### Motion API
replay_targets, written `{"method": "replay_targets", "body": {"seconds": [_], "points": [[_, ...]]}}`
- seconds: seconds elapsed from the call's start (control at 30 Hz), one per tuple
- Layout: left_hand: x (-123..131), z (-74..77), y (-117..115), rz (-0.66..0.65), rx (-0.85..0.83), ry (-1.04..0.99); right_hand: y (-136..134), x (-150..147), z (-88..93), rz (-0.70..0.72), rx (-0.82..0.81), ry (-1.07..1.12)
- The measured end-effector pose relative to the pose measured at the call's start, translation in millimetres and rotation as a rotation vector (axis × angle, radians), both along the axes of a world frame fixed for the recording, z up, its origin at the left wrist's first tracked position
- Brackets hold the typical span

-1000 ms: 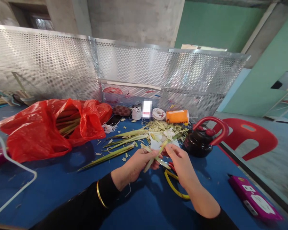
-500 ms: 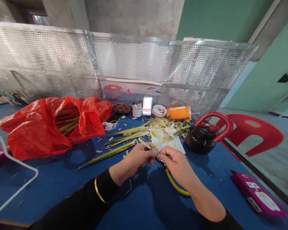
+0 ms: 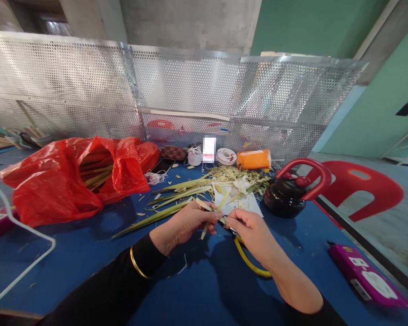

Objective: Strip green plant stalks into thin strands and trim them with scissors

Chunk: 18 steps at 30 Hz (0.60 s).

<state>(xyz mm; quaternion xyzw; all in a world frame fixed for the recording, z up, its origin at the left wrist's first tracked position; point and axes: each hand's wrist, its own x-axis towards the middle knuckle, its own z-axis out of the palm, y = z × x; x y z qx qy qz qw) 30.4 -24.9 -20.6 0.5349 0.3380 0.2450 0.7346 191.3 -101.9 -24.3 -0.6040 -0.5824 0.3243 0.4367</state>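
My left hand (image 3: 185, 225) is closed round a pale green leaf strip (image 3: 215, 213) held just above the blue table (image 3: 88, 258). My right hand (image 3: 248, 228) pinches the same strip from the right, the fingertips of both hands almost touching. Under my right hand lie scissors with yellow handles (image 3: 250, 263). Behind the hands is a white paper (image 3: 240, 203) with leaf scraps, and several long green leaves (image 3: 163, 213) lie to the left of it.
A red plastic bag (image 3: 64, 179) with more leaves lies at the left. A black pot with a red handle (image 3: 289, 192) stands at the right, a purple case (image 3: 363, 276) near the right edge. An orange pack (image 3: 253, 159), tape and thread line the perforated metal screen (image 3: 190, 99). A red chair (image 3: 363, 190) stands beyond the table.
Both hands have drawn a little lower and closer together, and the leaf strip now points down from my left hand instead of standing up between the hands.
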Motion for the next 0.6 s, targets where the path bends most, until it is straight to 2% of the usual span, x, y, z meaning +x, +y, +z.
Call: {"method": "replay_targets", "body": {"seconds": [0.13,0.27,0.43,0.6], "points": [[0.5,3.4,-1.7,-0.01,-0.047,-0.047,3.1,2.2,-1.9,-0.092,-0.008,0.162],[4.2,5.3,-5.9,-0.02,-0.033,0.02,5.3,0.7,-0.9,-0.183,-0.03,0.374],[8.9,2.8,-11.8,-0.043,0.099,0.097,6.6,-3.8,-0.3,-0.185,-0.009,0.402],[8.4,-2.3,-12.0,-0.089,0.151,0.057,9.5,-3.8,-12.9,-0.254,0.083,0.339]]}}
